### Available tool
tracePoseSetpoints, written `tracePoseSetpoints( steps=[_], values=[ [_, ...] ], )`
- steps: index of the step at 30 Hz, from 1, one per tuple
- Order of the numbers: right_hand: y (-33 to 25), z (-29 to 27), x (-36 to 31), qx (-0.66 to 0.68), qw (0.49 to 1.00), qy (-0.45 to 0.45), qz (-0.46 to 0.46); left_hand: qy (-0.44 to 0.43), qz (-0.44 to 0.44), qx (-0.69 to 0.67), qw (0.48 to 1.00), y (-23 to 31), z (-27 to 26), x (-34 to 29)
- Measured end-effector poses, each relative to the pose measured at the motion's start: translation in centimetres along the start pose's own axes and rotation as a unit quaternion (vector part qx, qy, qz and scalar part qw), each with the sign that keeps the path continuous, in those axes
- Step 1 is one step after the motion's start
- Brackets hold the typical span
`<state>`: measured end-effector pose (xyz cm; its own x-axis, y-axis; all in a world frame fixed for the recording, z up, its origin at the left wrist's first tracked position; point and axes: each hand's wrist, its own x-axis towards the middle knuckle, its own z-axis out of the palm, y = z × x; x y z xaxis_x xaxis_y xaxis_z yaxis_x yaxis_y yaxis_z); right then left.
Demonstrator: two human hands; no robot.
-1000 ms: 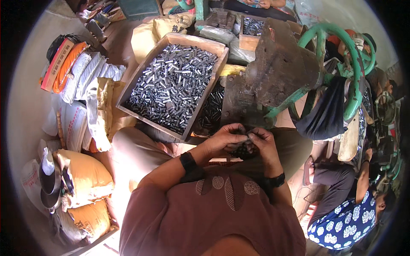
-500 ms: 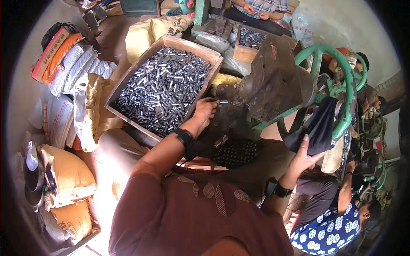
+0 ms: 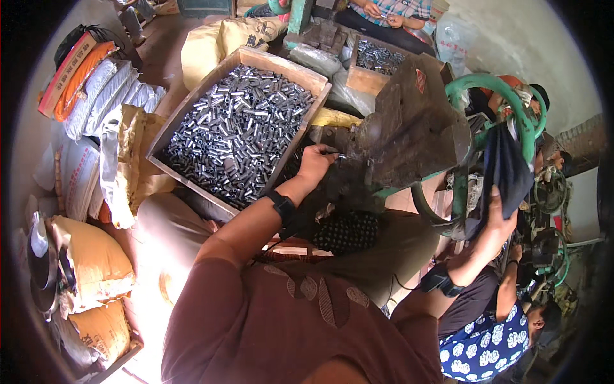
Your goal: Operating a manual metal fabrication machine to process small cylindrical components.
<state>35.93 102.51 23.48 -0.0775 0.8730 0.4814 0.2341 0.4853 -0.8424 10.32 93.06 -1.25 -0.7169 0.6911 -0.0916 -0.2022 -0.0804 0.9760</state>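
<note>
Left fingers (image 3: pixel 323 153) pinched on a small metal tube (image 3: pixel 337 155) at the rusty press (image 3: pixel 409 137); right hand (image 3: pixel 497 221) gripping the dark cloth (image 3: pixel 505 169) on the green wheel (image 3: pixel 486 83). Beside, wooden box (image 3: pixel 307 75) of tubes; sacks (image 3: pixel 89 262) further left.

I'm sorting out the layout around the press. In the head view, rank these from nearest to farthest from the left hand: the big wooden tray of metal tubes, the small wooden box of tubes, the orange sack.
1. Big wooden tray of metal tubes, just left of the left hand.
2. Small wooden box of tubes, above and slightly right.
3. Orange sack, far left by the stacked white sacks.
</note>
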Motion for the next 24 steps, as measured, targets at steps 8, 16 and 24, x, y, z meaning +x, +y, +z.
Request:
tracePoseSetpoints(
  steps=[8,16,24],
  values=[
    [6.2,2.0,-4.7,-0.019,0.981,0.16,-0.107,0.042,0.054,0.192,0.979,1.1,1.1,-0.4],
    [0.5,1.3,-2.4,-0.003,0.997,0.073,0.003,0.046,-0.156,-0.026,0.986,3.3,-1.8,-2.0],
    [-1.1,0.5,-0.3,0.021,0.999,0.023,0.015,-0.061,-0.151,-0.222,0.961,4.8,-4.5,-2.7]
  ],
)
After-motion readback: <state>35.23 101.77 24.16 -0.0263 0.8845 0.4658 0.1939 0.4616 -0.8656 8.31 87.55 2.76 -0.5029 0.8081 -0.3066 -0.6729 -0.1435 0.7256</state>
